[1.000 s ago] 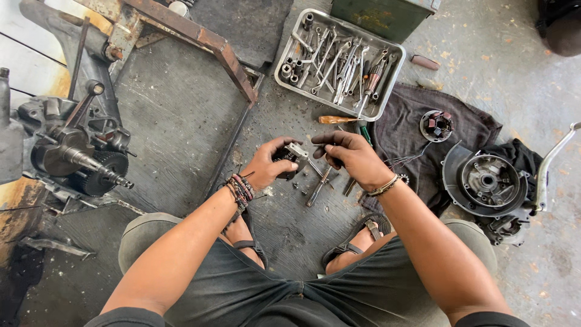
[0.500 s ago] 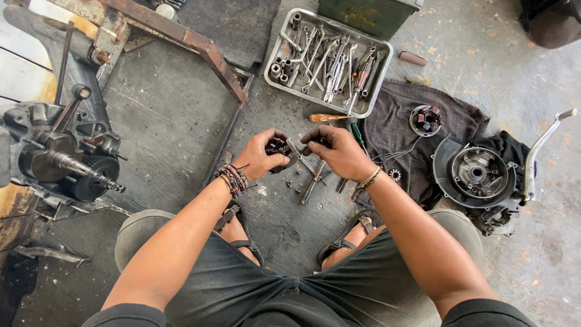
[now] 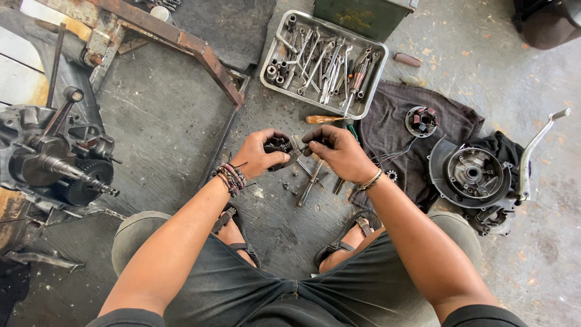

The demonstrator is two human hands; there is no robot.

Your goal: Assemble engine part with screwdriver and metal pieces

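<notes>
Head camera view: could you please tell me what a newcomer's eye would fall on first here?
At centre, the left hand and right hand grip a small dark metal part between them above the concrete floor. Beyond them lies a metal tray of wrenches, and an engine cover rests on a dark cloth at right.

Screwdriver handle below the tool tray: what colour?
Orange-brown screwdriver handle, clearest in the head view.

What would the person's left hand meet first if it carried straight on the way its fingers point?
The left hand points right, towards the right hand. It would probably meet that hand's fingertips first, across the small dark metal part both hold; depth is unclear.
</notes>
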